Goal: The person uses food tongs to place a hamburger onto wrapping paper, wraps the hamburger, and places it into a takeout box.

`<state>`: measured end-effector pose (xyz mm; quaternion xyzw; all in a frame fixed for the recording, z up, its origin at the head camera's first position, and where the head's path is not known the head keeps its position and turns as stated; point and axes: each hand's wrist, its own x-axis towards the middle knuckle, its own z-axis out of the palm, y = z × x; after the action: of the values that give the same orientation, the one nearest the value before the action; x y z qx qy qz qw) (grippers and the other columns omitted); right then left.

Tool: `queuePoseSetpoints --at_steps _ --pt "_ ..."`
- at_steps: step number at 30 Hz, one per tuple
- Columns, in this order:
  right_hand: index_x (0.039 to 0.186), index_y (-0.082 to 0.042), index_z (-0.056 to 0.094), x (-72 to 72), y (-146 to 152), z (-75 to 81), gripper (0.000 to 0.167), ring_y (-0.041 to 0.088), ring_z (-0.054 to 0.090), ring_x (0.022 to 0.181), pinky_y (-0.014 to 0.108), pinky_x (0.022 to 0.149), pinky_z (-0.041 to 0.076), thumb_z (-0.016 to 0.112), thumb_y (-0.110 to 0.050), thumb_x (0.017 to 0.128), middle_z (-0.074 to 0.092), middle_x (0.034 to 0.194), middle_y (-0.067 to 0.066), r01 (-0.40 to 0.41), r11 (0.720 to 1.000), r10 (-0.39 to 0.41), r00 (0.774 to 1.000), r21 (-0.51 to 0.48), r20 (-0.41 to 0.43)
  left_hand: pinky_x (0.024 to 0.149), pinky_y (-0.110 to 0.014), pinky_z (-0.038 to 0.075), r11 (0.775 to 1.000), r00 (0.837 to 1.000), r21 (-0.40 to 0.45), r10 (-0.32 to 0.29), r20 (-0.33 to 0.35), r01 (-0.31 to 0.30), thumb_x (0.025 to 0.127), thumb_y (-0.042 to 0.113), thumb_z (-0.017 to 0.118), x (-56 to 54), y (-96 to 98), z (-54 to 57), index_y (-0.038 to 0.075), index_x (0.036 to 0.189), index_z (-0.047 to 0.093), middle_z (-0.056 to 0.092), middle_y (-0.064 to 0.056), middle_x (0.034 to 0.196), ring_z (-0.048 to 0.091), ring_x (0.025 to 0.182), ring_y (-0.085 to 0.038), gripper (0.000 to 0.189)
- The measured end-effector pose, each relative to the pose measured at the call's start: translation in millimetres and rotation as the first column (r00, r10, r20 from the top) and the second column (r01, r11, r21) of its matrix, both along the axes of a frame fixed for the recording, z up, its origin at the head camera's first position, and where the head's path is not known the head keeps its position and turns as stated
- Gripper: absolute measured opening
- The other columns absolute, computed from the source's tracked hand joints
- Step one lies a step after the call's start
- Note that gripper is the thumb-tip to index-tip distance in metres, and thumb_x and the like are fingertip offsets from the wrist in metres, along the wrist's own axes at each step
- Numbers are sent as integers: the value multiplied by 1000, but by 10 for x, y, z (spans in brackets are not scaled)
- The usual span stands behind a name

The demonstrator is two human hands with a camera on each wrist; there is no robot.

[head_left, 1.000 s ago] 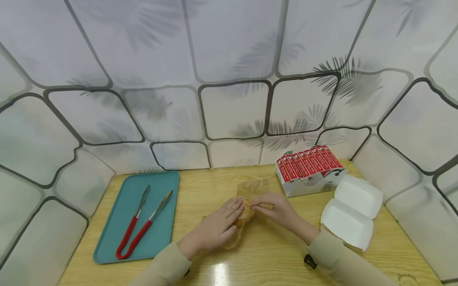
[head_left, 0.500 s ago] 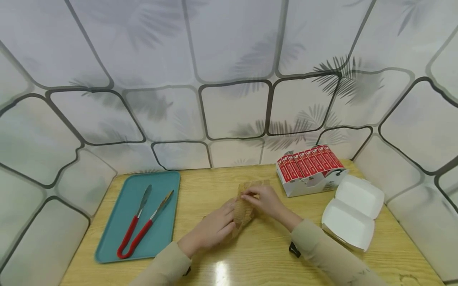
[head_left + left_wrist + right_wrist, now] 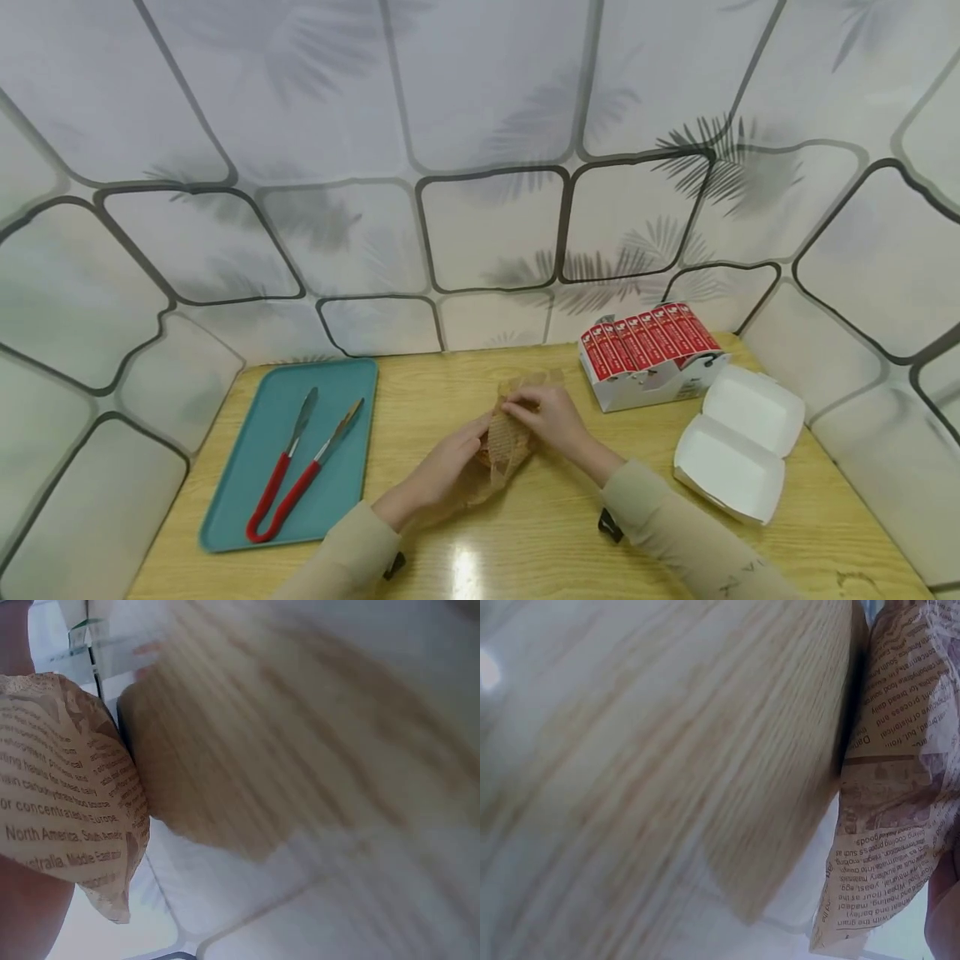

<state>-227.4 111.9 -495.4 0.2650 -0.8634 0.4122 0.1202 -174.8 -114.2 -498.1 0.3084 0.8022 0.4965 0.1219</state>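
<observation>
A round, sesame-speckled burger [image 3: 484,455] sits in brown wrapping paper [image 3: 507,432] on the wooden table. The paper is folded over its top and hides most of it. My left hand [image 3: 435,475] holds the burger from the left side, its fingertips partly hidden at the paper's edge. With thumb and fingertips, my right hand [image 3: 551,421] pinches the top fold of the paper. Close up in the left wrist view, the printed paper [image 3: 67,795] bulges round its contents. Printed newspaper-style text covers the paper [image 3: 892,787] in the right wrist view too.
Red-handled tongs [image 3: 281,487] lie on a blue-green tray [image 3: 225,521] at the left. To the right stand a box of red-and-white cartons [image 3: 648,354] and an open white clamshell container [image 3: 731,471]. A patterned wall [image 3: 491,233] borders the table [image 3: 427,379].
My right hand has moved left and folded the paper over the burger, covering its top. My left hand has slid from the burger's top to its left side.
</observation>
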Motion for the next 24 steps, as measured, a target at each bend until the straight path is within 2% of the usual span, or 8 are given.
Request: queuePoseSetpoints --at_steps 3,5,8,10,12,17,20,24 --pt "97 -4 82 -10 7 -5 9 24 79 86 34 82 67 81 -11 92 83 93 9 -6 1000 5 1000 23 17 135 -40 22 995 999 101 -12 48 7 117 19 20 -8 3 -35 -2 166 26 29 -22 173 27 161 -43 54" --pt "98 -5 82 -20 16 -4 9 24 79 87 33 82 67 80 -12 93 83 94 9 -19 999 18 999 36 36 133 -31 25 975 991 221 -58 120 30 117 16 19 -12 11 -52 -5 167 22 25 -26 173 25 161 -46 54" --pt "99 -5 82 -37 28 1 9 25 80 89 31 82 67 79 -13 95 82 95 9 -51 998 48 997 47 62 129 -22 24 959 987 282 -67 148 23 116 15 21 -7 16 -54 -6 166 22 25 -27 173 25 160 -46 54" --pt "99 -4 82 -53 35 8 10 25 79 88 30 81 67 78 -12 96 82 95 10 -77 996 74 995 47 74 132 -28 24 969 992 246 -36 118 6 116 14 23 6 9 -40 -7 166 22 25 -27 173 25 160 -47 54" --pt "99 -4 83 -70 38 12 10 24 79 87 29 81 67 78 -13 96 82 95 10 -97 994 92 993 52 80 135 -39 22 990 999 135 40 27 -43 116 14 28 26 -7 -12 -5 165 25 27 -24 173 26 161 -45 53" --pt "99 -5 84 -105 33 18 11 20 78 85 25 80 65 79 -14 96 83 93 8 -120 991 113 988 65 110 130 -66 23 995 984 -28 95 -150 -100 113 10 41 69 -53 50 1 167 25 24 -19 175 25 162 -42 58" --pt "97 -6 84 -114 19 22 9 18 78 83 24 79 65 81 -14 94 83 92 7 -122 990 113 985 65 129 129 -64 28 988 951 -130 39 -308 -83 110 12 48 82 -82 66 0 167 27 25 -18 175 27 162 -40 61" --pt "95 -7 84 -114 2 25 7 18 77 82 25 79 64 82 -13 92 83 91 6 -102 992 91 986 76 143 128 -57 36 958 834 -279 -97 -542 -70 109 22 55 116 -102 56 -3 164 33 31 -21 173 34 159 -37 64"
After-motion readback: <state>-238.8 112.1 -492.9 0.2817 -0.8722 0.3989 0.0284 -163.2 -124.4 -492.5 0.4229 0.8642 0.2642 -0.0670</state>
